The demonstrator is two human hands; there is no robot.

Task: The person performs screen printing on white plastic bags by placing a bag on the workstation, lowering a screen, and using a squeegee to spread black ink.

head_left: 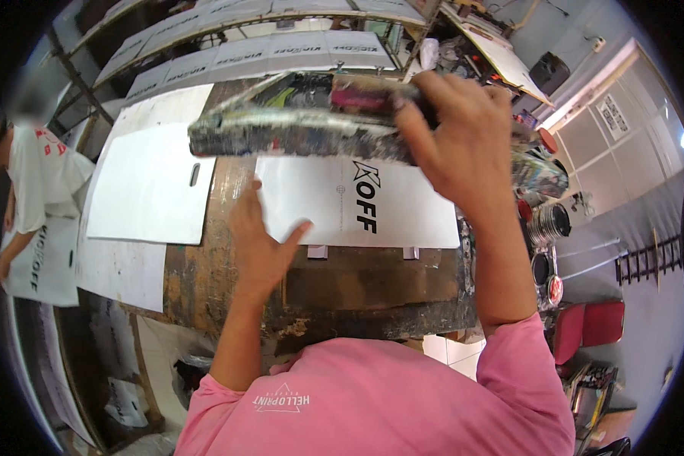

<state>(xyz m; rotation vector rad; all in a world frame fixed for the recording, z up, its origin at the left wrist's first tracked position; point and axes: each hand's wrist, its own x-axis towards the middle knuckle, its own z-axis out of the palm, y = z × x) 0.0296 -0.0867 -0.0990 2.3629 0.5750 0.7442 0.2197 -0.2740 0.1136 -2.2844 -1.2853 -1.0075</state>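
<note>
My right hand [467, 133] is closed at the right end of a paint-caked screen printing frame [296, 135], which is tilted up. A squeegee with a reddish handle [365, 95] lies against the frame beside my right thumb; whether my fingers also touch it, I cannot tell. Below the frame, a white bag [304, 197] with black print lies flat on the stained worktable [197, 277], its far part hidden. My left hand [262, 243] is open at the bag's left edge, thumb and fingers apart.
Blank white bags [144, 186] lie on the table to the left. Further left, a person [42, 182] holds a printed bag [44, 262]. Printed bags fill the racks [258, 53] at the back. Paint cans [547, 222] stand to the right, near a red chair [589, 330].
</note>
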